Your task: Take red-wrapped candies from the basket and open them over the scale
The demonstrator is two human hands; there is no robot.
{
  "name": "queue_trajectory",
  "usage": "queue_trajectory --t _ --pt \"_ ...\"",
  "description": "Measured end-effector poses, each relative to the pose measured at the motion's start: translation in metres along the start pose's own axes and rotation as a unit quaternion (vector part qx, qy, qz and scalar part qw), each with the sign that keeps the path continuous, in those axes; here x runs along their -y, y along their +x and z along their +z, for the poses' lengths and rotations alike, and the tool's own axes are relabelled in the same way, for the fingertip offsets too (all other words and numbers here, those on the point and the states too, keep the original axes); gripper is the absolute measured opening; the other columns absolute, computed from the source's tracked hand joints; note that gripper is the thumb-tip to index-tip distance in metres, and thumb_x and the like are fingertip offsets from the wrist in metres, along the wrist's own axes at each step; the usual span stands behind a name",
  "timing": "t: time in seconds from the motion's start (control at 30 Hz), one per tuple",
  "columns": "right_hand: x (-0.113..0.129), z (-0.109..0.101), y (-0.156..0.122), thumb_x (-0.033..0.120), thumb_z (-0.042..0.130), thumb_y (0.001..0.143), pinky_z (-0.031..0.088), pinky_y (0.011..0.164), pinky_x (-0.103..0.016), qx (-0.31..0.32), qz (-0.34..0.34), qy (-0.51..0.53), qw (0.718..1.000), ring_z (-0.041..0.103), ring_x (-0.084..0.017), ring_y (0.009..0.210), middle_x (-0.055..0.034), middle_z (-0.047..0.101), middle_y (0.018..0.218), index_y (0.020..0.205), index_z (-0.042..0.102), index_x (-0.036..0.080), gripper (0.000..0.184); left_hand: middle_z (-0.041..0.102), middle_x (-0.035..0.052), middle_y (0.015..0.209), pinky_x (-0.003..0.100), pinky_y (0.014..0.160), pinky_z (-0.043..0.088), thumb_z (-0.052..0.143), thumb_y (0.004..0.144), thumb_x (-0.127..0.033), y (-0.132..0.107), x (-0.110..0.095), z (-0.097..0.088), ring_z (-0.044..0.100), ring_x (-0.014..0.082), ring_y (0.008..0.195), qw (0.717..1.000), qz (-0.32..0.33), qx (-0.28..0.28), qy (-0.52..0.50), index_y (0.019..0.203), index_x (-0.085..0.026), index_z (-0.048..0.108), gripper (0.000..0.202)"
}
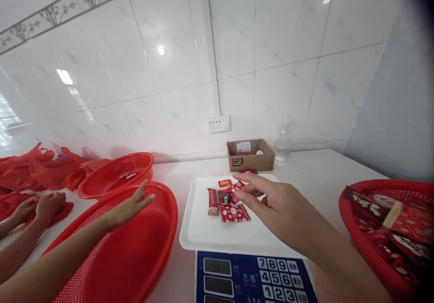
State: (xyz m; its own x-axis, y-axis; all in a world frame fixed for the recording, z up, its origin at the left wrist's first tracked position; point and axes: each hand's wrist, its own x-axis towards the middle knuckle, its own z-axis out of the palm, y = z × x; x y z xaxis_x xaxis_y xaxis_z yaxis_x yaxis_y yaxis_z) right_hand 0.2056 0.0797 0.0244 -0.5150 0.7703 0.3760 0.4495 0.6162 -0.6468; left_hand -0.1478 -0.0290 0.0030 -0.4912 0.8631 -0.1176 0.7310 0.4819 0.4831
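Observation:
My left hand (134, 208) hovers over the large red plastic basket (171, 230), its fingers apart and nothing in them. Over the white tray (196, 235) of a digital scale is my right hand (271, 199), thumb and forefinger spread beside a small pile of red snack packets. In the pile lie a long narrow packet (213, 201), a dark-wrapped sweet (224, 198), a patterned red packet (234, 213) and a small red-and-yellow one (224, 183). Whether my right thumb touches the nearest packet I cannot tell; my hand partly hides the tray.
A blue scale keypad (251, 278) faces me. On the right stands a red basket (349, 217) full of packets. Behind are a cardboard box (251, 162), a plastic bottle (282, 142) and another red basket (149, 163). At left, another person's hands (49, 206) are near red bags (50, 170).

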Motion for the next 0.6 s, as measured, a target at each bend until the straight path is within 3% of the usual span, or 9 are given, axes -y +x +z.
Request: queue_trajectory --t 0.1,0.23,0.37,0.5,0.6 --pt "0.001 0.000 -0.001 0.035 0.049 0.095 0.055 0.072 -0.035 0.000 0.001 -0.009 1.000 0.073 -0.023 0.086 -0.0018 0.078 0.104 0.126 0.065 0.028 0.035 0.031 0.0151 0.159 0.046 0.112 0.036 0.042 0.086 -0.074 -0.001 -0.015 0.020 0.033 0.0325 0.144 0.997 0.028 0.069 -0.027 0.157 -0.023 0.014 0.092" --pt "0.003 -0.001 -0.003 0.035 0.050 0.096 0.054 0.069 -0.034 -0.009 -0.003 -0.014 1.000 0.072 -0.021 0.073 -0.0010 0.078 0.099 0.126 0.065 0.028 0.035 0.037 0.0205 0.156 0.049 0.113 0.034 0.055 0.077 -0.076 -0.003 -0.030 0.039 0.029 0.0348 0.145 0.991 0.046 0.117 -0.042 0.157 -0.019 0.013 0.107" --pt "0.003 -0.001 -0.002 0.035 0.049 0.096 0.054 0.068 -0.033 -0.010 -0.011 -0.018 1.000 0.071 -0.020 0.069 -0.0018 0.078 0.101 0.127 0.064 0.027 0.035 0.040 0.0193 0.155 0.047 0.112 0.037 0.052 0.084 -0.069 -0.004 -0.040 0.046 0.032 0.0324 0.144 0.989 0.043 0.129 -0.060 0.157 -0.020 0.008 0.099" --pt "0.003 0.000 -0.002 0.035 0.050 0.096 0.054 0.068 -0.034 -0.008 -0.011 -0.013 1.000 0.071 -0.021 0.072 -0.0020 0.078 0.100 0.126 0.065 0.026 0.035 0.036 0.0156 0.157 0.045 0.113 0.035 0.056 0.086 -0.056 -0.005 -0.046 0.044 0.030 0.0296 0.145 0.989 0.045 0.128 -0.060 0.157 -0.021 0.005 0.095" --pt "0.004 0.001 -0.003 0.034 0.050 0.095 0.055 0.070 -0.035 -0.015 -0.006 -0.007 1.000 0.072 -0.021 0.075 -0.0012 0.078 0.099 0.125 0.066 0.028 0.034 0.037 0.0158 0.156 0.047 0.113 0.036 0.056 0.086 -0.056 -0.003 -0.048 0.043 0.031 0.0308 0.145 0.990 0.053 0.118 -0.046 0.157 -0.020 0.007 0.094"
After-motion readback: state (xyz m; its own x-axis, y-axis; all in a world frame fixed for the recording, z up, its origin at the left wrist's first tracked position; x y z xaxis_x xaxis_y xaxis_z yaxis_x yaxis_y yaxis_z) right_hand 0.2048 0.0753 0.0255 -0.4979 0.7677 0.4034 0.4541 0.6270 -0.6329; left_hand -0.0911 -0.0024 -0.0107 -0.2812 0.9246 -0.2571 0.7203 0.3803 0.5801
